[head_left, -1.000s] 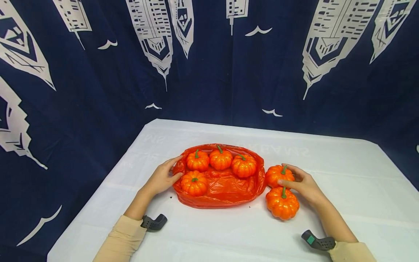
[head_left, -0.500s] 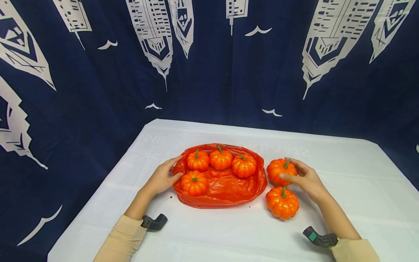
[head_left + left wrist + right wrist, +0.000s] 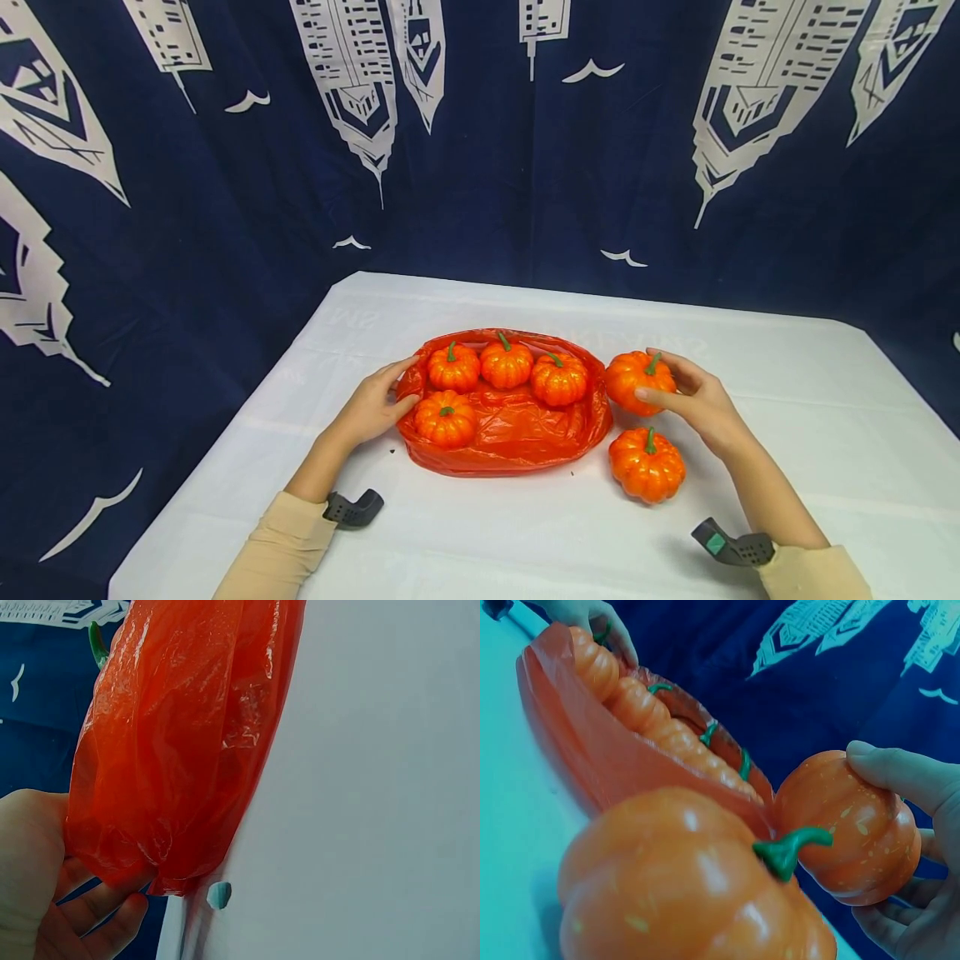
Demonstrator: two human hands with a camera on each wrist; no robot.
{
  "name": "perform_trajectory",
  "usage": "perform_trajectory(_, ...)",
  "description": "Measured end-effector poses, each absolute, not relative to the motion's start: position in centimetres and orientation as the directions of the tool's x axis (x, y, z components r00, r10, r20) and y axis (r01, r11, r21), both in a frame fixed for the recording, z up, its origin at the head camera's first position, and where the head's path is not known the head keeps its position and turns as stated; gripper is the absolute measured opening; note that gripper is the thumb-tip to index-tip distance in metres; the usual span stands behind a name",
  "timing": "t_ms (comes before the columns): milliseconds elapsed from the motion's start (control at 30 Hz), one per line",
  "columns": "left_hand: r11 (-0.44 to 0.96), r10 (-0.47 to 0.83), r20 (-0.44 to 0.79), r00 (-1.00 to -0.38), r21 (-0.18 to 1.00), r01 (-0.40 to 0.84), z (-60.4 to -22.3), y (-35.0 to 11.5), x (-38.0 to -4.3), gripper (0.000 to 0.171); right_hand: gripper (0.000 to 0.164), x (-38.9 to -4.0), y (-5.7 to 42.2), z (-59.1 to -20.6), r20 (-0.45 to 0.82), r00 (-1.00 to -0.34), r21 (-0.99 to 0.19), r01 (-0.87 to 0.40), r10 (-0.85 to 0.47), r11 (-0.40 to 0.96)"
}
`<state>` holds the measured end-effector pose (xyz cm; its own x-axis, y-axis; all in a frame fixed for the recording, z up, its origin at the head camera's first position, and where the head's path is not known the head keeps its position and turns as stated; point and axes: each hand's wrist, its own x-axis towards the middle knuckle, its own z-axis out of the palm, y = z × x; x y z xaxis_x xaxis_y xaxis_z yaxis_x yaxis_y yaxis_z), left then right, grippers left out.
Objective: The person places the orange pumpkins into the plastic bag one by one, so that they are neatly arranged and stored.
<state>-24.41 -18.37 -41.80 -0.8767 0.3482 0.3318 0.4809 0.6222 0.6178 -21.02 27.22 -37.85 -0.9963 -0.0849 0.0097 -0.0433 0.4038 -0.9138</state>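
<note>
My right hand (image 3: 701, 408) grips an orange pumpkin (image 3: 633, 383) with a green stem, thumb on the near side and fingers around the far side. That pumpkin is at the right rim of an opened red plastic bag (image 3: 517, 429); the right wrist view shows it level with the rim. Several other small pumpkins (image 3: 506, 364) sit inside the bag, along its back and left. My left hand (image 3: 372, 406) holds the bag's left end, thumb on the near side; in the left wrist view its fingers (image 3: 112, 922) show under the plastic.
A loose pumpkin (image 3: 647, 467) stands on the white-covered table (image 3: 480, 542), right of the bag and just in front of the held one. A dark blue cloth (image 3: 465, 200) with white buildings hangs behind the table.
My right hand has lifted its pumpkin away from the loose one, then brought it left to the bag's right rim. The left hand stays on the bag.
</note>
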Motion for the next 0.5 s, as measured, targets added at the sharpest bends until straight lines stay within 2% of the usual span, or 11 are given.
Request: perform_trajectory(500,0.623,0.351,0.332,-0.875,0.615,0.483,-41.8,-18.4,-24.4,0.059,0.068,-20.8,24.7,-36.6,0.06,-0.987,-0.927,-0.109,-0.146,0.358)
